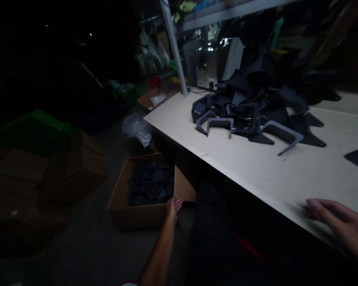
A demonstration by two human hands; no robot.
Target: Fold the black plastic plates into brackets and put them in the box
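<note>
Cardboard box of dark plastic parts just ahead of left hand, grip on it impossible to tell, possibly tearing if tugged by the adjacent flap; right hand loosely open over surface.
</note>
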